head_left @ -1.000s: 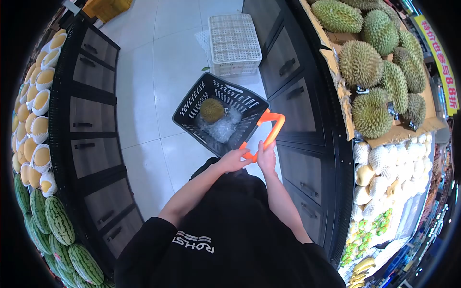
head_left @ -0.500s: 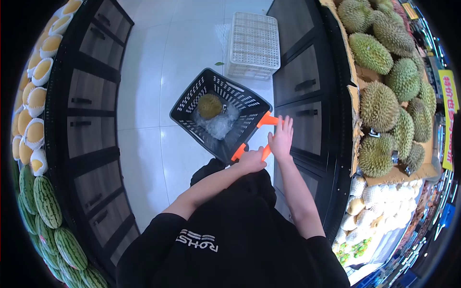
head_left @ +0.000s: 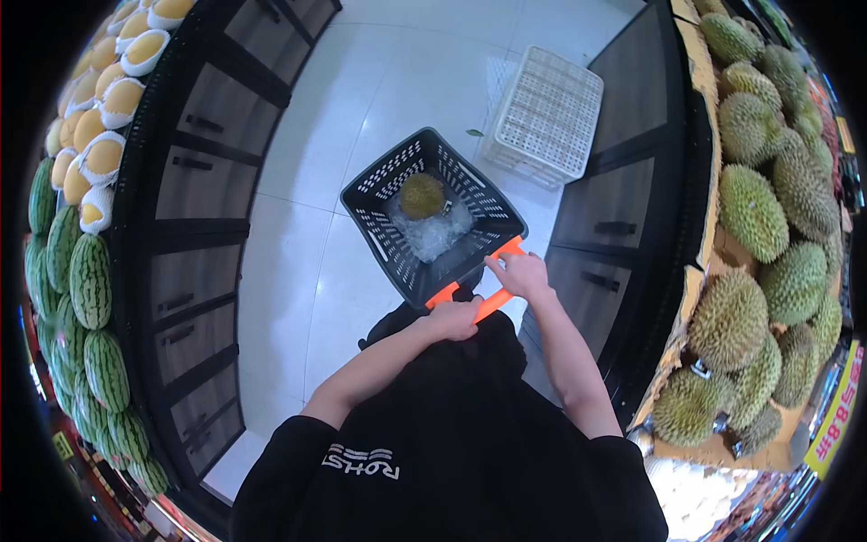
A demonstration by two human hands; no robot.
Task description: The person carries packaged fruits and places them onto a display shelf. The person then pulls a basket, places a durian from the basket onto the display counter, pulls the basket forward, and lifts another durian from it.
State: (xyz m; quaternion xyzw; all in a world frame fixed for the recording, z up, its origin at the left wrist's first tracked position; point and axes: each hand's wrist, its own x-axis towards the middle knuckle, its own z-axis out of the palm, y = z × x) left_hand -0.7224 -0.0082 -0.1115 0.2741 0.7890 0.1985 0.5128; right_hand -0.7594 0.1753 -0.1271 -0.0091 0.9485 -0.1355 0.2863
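A dark basket (head_left: 370,185) with slotted sides stands in front of me, tilted slightly. Inside it lie a round durian (head_left: 422,196) and crumpled clear plastic (head_left: 433,235). An orange handle (head_left: 493,305) juts from the basket's near side. My left hand (head_left: 453,320) is wrapped round the handle near its left corner. My right hand (head_left: 521,274) is closed on the same handle near its right corner.
A white plastic crate (head_left: 549,113) stands on the floor beyond the basket, against dark cabinets. Durians (head_left: 729,321) fill the right-hand display. Watermelons (head_left: 91,280) and netted yellow fruit (head_left: 102,155) line the left one. A small green leaf (head_left: 474,133) lies on the floor.
The view has turned, shifting the crate and durians right and down. My right hand, spread by the handle half a second ago, has closed on it. The handle now sits closer to my body.
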